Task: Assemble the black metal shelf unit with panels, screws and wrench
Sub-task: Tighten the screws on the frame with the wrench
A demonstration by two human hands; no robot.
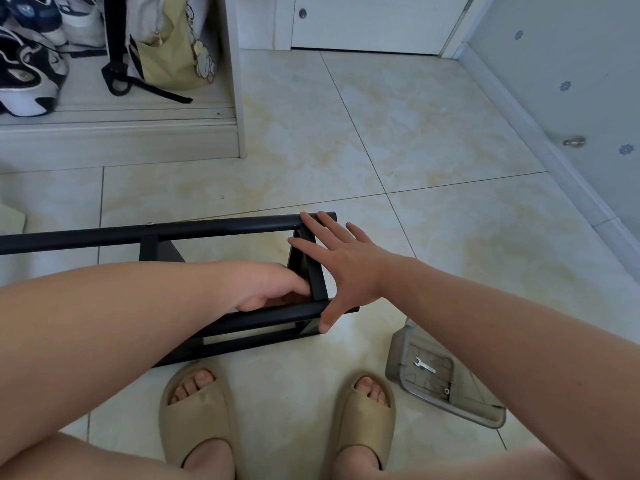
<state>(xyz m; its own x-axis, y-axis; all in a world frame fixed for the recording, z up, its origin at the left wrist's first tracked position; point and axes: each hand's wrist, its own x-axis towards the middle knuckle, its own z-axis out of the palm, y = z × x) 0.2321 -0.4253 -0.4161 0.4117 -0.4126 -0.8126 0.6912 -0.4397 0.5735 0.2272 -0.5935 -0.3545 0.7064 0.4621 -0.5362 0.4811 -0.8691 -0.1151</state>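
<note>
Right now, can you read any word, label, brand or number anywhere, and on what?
No text is legible.
On the sneakers: marks too blurred to read.
On the wrench: too small to tell.
On the frame: no label shows.
On the wall: blue motifs, not letters.

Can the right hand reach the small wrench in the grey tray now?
Probably yes. The wrench lies uncovered in the open grey tray, just under the right forearm; the right hand, open on the black frame, holds nothing.
</note>
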